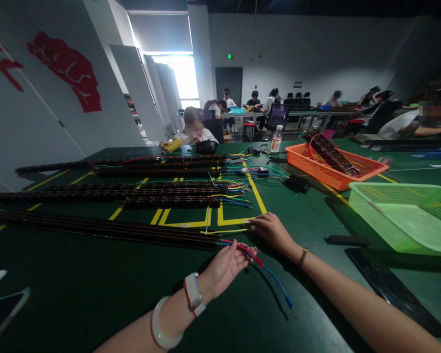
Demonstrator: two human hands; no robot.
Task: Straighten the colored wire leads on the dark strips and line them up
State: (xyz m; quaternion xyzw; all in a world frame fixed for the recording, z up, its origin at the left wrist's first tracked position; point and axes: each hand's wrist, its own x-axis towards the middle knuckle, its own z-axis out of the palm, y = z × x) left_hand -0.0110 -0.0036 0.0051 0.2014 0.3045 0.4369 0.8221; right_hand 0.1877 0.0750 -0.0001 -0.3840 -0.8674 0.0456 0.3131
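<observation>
A long dark bundle (pixel 113 230) of slim strips lies across the near part of the green table, wires coming out of its right end. My left hand (pixel 226 267), palm turned up, has its thumb and fingers closed round the red wire (pixel 256 260) and blue wire (pixel 279 286) there. The blue wire runs past my fingers and ends in a blue-sleeved terminal (pixel 289 301). Just beyond, my right hand (pixel 274 233) pinches the tip of a yellow wire (pixel 228 231). A pale zip tie (pixel 207 220) stands up beside the yellow wire.
More dark bundles (pixel 169 191) with coloured wire ends lie farther back. To the right are an orange basket (pixel 338 181) holding another bundle, a green basket (pixel 400 242) and a flat black object (pixel 393 289). A bottle (pixel 277 139) stands behind. People sit across the room.
</observation>
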